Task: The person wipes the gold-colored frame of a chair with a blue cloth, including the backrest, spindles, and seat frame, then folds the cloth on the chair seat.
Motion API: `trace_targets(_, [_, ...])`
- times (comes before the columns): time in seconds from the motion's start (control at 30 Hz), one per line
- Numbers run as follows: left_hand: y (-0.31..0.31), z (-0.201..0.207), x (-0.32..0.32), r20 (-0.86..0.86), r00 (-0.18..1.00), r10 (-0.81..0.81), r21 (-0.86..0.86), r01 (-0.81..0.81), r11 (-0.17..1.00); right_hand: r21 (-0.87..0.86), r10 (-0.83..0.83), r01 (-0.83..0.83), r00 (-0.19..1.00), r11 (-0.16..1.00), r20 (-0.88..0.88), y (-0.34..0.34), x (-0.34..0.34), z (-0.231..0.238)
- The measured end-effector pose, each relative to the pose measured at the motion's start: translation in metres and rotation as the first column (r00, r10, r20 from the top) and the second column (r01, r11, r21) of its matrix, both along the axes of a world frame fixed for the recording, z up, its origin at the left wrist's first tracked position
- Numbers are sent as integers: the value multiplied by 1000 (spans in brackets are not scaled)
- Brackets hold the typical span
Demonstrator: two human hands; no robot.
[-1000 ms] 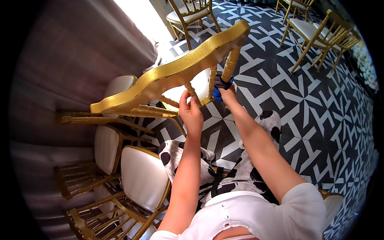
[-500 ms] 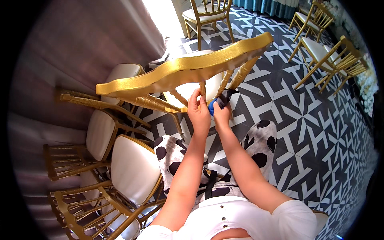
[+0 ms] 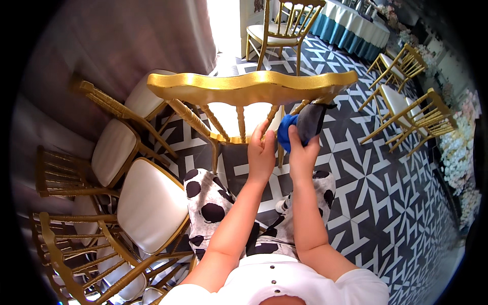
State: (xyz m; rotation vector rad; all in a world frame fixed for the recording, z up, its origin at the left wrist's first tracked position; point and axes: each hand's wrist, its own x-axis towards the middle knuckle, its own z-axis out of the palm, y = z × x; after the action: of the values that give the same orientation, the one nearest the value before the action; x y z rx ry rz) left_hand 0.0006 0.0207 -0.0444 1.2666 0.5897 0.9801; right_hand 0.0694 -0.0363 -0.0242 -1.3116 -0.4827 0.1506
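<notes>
A gold chair (image 3: 254, 87) with a wavy top rail and turned spindles stands before me, its back toward me and its white seat (image 3: 229, 121) beyond. My left hand (image 3: 261, 158) is at a spindle (image 3: 273, 113) of its back, fingers and thumb closed around its lower part. In my right hand (image 3: 304, 155) is a bunched blue and dark grey cloth (image 3: 311, 122), pinched between thumb and fingers. The cloth is beneath the right end of the top rail, near the outer post. Part of that post is hidden behind it.
Several gold chairs with white seats (image 3: 152, 206) crowd my left, beside a mauve curtain (image 3: 127, 35). Another chair (image 3: 277, 33) stands ahead, more chairs (image 3: 406, 112) at right. A skirted table (image 3: 351, 25) is at the back; white flowers (image 3: 457, 157) line the right edge.
My right hand has moved right and slightly up with the cloth, now near the outer post. My left hand has shifted to a spindle farther right. The view has turned, levelling the top rail.
</notes>
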Motion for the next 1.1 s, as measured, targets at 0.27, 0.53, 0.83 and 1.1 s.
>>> trace_targets(0.27, [-13, 59, -49, 658, 748, -89, -197, 285, 938, -295, 372, -229, 629, 928, 682, -9, -20, 16])
trace_targets(0.53, [-12, 63, -59, 439, 896, 65, -140, -4, 990, -207, 460, -418, 706, 884, 538, -19, -12, 56])
trace_targets(0.83, [-18, 65, -66, 717, 697, 3, -436, 446, 781, -252, 477, -405, 729, 879, 491, -18, -16, 88])
trace_targets(1.1, [-9, 67, -74, 371, 841, 393, 49, -441, 896, -146, 155, -70, 679, 987, 717, -5, 10, 135])
